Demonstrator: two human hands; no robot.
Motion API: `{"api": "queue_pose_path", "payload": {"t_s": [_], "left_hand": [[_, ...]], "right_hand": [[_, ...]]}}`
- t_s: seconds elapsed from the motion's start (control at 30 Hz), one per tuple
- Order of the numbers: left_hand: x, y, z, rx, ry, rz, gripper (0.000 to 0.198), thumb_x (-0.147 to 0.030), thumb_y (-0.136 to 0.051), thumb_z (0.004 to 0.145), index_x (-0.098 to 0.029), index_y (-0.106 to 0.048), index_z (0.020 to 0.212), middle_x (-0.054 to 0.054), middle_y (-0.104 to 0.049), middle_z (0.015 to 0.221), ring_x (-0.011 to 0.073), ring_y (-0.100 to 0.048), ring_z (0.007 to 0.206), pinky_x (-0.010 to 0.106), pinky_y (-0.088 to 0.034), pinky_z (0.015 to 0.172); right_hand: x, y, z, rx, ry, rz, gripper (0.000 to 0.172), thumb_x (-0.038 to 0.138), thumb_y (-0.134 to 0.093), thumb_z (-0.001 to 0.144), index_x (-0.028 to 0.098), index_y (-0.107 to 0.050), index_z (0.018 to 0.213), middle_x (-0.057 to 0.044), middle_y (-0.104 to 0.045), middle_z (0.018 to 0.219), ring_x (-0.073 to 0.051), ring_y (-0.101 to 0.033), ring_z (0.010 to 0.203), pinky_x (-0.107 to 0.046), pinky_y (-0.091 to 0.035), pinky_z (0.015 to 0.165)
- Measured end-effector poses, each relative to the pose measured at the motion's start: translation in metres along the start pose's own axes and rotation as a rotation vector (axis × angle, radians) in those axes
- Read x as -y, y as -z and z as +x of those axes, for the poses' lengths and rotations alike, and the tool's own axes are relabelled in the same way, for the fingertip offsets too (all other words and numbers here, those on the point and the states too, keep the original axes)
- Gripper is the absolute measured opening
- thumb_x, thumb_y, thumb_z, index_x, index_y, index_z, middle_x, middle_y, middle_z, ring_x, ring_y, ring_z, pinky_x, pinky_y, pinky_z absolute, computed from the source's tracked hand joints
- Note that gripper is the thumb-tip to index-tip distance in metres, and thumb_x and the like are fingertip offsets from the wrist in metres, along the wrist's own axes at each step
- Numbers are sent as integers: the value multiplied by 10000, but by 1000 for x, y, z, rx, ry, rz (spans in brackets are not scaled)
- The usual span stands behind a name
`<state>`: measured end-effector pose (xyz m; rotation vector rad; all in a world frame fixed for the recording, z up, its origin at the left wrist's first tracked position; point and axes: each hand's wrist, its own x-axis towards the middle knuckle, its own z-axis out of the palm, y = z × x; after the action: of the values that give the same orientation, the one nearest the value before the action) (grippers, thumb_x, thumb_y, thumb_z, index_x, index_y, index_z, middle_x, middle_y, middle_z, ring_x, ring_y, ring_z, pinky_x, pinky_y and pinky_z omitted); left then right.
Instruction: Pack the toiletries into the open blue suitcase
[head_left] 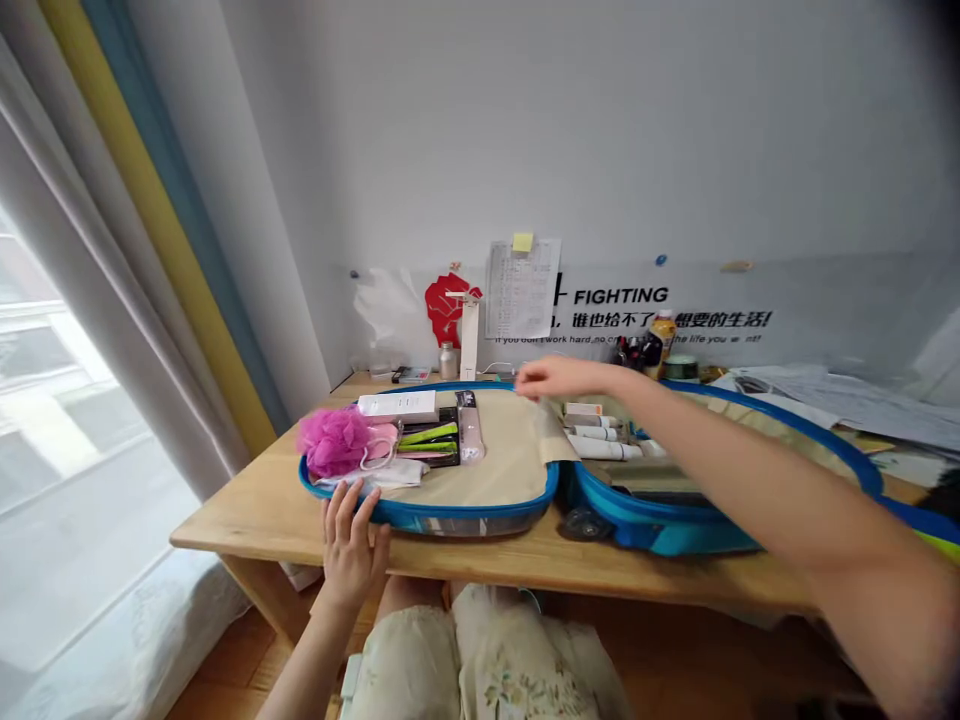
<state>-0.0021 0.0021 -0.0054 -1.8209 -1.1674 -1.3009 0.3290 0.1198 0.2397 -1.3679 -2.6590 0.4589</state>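
An open blue suitcase (480, 518) lies on a low wooden table (247, 520). Its left half holds a pink bath pouf (332, 440), a white box (397, 405), green and pink slim items (429, 436) and a beige liner (510, 440). My left hand (351, 545) rests with fingers spread on the near left rim of the suitcase. My right hand (555, 380) reaches across to the far rim at the middle, fingers curled at the liner's top edge; what it grips I cannot make out. The right half (660, 525) holds white tubes (604, 445).
Bottles and jars (652, 350) stand at the back against the wall, with a white lamp-like post (469, 340) and a paper sheet (523, 288). Papers (825, 395) lie at the right. Curtains (142, 250) hang at the left. My knees (480, 650) are under the table's front edge.
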Motion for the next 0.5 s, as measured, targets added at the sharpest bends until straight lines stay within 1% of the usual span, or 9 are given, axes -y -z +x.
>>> {"api": "queue_pose_path", "payload": {"t_s": [0.03,0.1,0.17,0.23,0.33,0.43,0.5], "left_hand": [[0,0,0,-4,2,3,540,-200,-488,921,-215,-374,1448,141,-409,1483,281,-251,1460,505,-212,1190],[1,-1,-1,-11,7,11,530,-209,-486,922,-220,-385,1442,139,-417,1481,288,-262,1456,521,-210,1188],[1,-2,-2,-11,19,16,521,-214,-484,922,-222,-395,1435,137,-424,1479,293,-276,1450,529,-215,1185],[1,-2,-3,-10,29,15,510,-219,-481,923,-222,-405,1428,136,-428,1476,295,-283,1447,531,-220,1182],[0,-2,-3,-11,30,6,500,-222,-479,924,-221,-413,1421,137,-427,1475,295,-286,1446,530,-224,1181],[-2,-1,0,-18,27,3,502,-219,-473,927,-218,-406,1425,140,-424,1476,294,-284,1447,528,-223,1181],[-2,-1,1,-19,15,4,508,-209,-470,928,-214,-398,1431,143,-423,1474,286,-275,1452,518,-219,1184]], "right_hand": [[-17,2,-22,94,-60,22,322,459,-581,790,167,-673,890,-71,-697,907,-194,-633,852,-307,-480,798],[-47,-1,-64,285,-267,69,347,423,-664,690,211,-679,964,-48,-690,983,-193,-632,904,-284,-474,791],[-69,-12,-100,335,-372,48,356,321,-713,584,205,-694,920,-62,-690,928,-218,-645,880,-293,-481,754],[-82,-27,-125,352,-446,23,384,229,-722,500,221,-707,884,-62,-693,890,-237,-656,856,-303,-487,716],[-87,-45,-143,332,-518,-16,414,139,-686,447,271,-715,838,-45,-700,887,-248,-666,866,-309,-496,714],[-85,-56,-146,307,-568,-63,350,100,-670,421,295,-703,710,-29,-712,835,-255,-677,833,-327,-503,722],[-83,-57,-146,285,-588,-91,316,87,-684,398,301,-686,631,-19,-714,784,-249,-683,786,-325,-509,699]]}}
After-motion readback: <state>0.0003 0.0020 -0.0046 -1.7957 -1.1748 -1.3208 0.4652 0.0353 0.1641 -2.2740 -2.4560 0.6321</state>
